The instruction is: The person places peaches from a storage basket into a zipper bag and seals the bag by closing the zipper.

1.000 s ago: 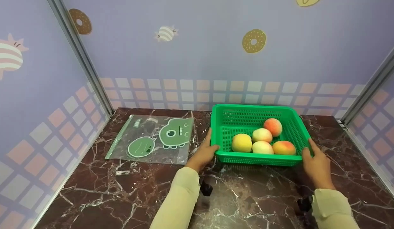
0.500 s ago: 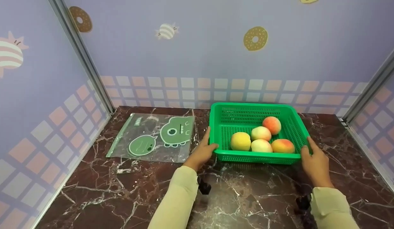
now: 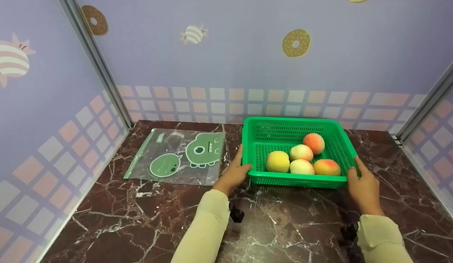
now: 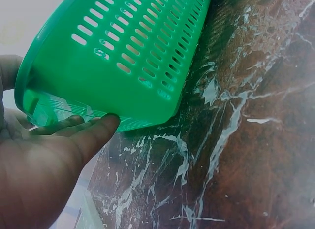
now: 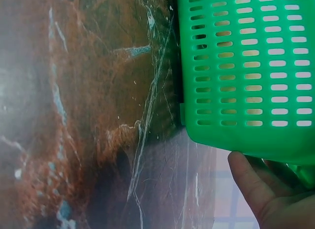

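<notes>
A green plastic basket with slotted sides stands at the right of the table, close to the back wall. Several peaches, yellow to orange-red, lie inside it, mostly toward its front. My left hand grips the left side near the front corner, its thumb on the rim. At the opposite side my right hand holds the basket in the same way. The wrist views show fingers and fingers against the outside of the end walls, under the rim.
A clear zip bag with green cartoon monsters lies flat to the left of the basket. Beneath everything is a dark red marbled table. Patterned panels wall in the back and both sides.
</notes>
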Available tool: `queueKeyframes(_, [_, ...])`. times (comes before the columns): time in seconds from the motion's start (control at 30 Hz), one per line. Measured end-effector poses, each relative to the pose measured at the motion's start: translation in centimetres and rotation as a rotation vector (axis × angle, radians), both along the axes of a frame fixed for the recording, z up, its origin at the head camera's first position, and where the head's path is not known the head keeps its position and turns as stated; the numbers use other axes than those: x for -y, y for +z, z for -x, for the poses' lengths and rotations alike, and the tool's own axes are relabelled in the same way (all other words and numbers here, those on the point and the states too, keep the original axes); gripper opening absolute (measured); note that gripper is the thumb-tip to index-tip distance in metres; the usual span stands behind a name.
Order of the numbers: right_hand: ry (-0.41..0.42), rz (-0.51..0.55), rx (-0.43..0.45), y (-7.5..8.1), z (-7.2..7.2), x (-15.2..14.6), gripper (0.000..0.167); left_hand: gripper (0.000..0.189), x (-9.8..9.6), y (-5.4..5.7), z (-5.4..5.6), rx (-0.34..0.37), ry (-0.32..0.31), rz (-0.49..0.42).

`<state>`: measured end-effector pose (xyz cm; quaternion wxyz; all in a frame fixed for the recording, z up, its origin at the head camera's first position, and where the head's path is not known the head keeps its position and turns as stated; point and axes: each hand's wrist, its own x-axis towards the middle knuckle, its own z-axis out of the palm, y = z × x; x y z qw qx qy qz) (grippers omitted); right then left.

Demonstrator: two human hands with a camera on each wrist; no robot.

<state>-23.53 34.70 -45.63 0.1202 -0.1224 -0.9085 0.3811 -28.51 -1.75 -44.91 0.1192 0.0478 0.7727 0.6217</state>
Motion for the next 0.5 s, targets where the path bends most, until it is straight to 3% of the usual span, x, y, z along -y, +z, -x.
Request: queueKeyframes(0.5, [-0.041, -0.028, -0.016, 0.15, 0.13, 0.18, 0.055, 0.080, -0.04, -0.04, 0.09, -0.015, 0.010, 0.035])
